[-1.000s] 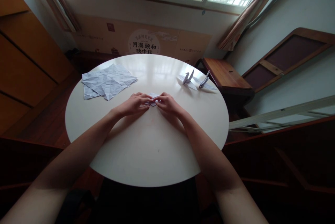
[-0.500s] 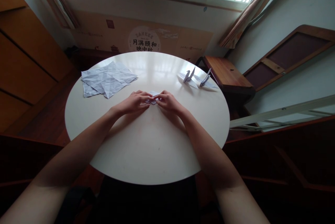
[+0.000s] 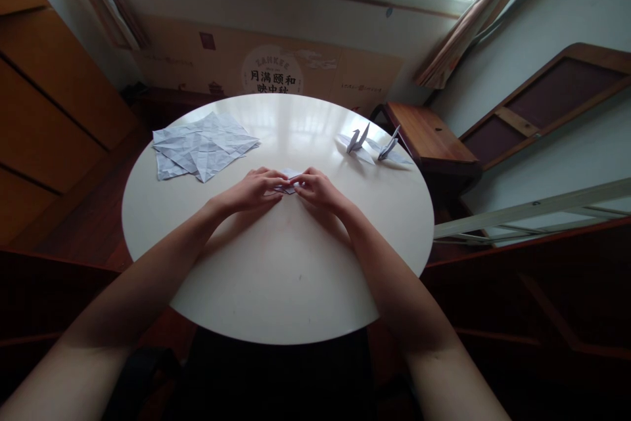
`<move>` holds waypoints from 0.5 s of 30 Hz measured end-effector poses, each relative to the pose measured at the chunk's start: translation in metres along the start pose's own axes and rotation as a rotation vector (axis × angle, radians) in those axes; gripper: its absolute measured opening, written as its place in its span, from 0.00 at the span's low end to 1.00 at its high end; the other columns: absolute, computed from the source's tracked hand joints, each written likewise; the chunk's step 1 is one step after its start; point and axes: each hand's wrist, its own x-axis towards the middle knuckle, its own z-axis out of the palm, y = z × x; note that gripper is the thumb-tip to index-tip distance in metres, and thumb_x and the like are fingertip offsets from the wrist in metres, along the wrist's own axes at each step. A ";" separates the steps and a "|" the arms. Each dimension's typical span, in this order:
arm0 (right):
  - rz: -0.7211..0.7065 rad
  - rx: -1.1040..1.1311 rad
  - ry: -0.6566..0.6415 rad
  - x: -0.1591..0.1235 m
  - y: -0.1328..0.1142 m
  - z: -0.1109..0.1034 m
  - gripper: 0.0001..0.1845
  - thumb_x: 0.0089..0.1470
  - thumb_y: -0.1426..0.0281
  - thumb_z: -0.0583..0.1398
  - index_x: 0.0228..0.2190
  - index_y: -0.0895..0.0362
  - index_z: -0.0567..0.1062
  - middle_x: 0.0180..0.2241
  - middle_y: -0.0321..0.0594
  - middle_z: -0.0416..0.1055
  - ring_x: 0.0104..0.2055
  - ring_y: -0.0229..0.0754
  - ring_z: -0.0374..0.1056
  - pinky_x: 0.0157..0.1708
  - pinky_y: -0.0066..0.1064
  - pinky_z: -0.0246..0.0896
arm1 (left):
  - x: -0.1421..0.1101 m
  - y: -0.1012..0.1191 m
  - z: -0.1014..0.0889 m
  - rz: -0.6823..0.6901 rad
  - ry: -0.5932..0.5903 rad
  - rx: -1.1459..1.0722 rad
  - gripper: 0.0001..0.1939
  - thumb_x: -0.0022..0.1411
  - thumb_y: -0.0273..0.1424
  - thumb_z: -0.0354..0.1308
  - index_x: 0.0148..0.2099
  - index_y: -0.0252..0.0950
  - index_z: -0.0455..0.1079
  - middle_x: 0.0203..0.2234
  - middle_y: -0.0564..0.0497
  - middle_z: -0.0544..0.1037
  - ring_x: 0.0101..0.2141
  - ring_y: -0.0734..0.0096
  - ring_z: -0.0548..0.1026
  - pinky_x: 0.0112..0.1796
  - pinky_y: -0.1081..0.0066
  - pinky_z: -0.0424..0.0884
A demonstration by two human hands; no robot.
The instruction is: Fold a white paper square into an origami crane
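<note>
A small piece of folded paper [image 3: 290,189] lies near the middle of the white oval table [image 3: 276,263], mostly covered by my fingers. My left hand [image 3: 257,186] grips its left side, fingers curled over the paper. From the right, my right hand [image 3: 316,187] pinches it between thumb and fingers. The fingertips of both hands almost meet over the paper. Its exact folds are too small and hidden to make out. Toward the table's far right stand two folded paper cranes [image 3: 355,142] with raised necks and tails.
Several creased paper sheets [image 3: 204,145] lie overlapping at the table's far left. Beyond the right edge stands a wooden desk [image 3: 431,135]. A printed banner [image 3: 345,66] hangs under the window behind the table. An orange cabinet [image 3: 49,99] is at the left.
Both hands stay on the folded paper with hardly any finger movement. The view has shifted very slightly; the sheets and cranes have not moved on the table.
</note>
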 end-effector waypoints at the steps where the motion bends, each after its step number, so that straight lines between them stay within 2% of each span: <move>1: -0.002 -0.001 0.000 0.000 0.000 0.000 0.16 0.60 0.72 0.62 0.47 0.52 0.85 0.42 0.44 0.72 0.43 0.43 0.71 0.52 0.38 0.66 | 0.000 0.000 0.000 0.001 -0.002 0.000 0.22 0.70 0.35 0.57 0.64 0.44 0.74 0.60 0.46 0.77 0.59 0.50 0.71 0.62 0.49 0.61; 15: -0.003 -0.002 -0.002 -0.001 -0.001 -0.001 0.15 0.60 0.71 0.62 0.47 0.52 0.85 0.41 0.42 0.72 0.42 0.42 0.71 0.51 0.37 0.66 | 0.000 0.002 -0.002 0.005 -0.002 -0.016 0.22 0.70 0.37 0.56 0.63 0.46 0.75 0.60 0.47 0.77 0.59 0.50 0.71 0.62 0.50 0.62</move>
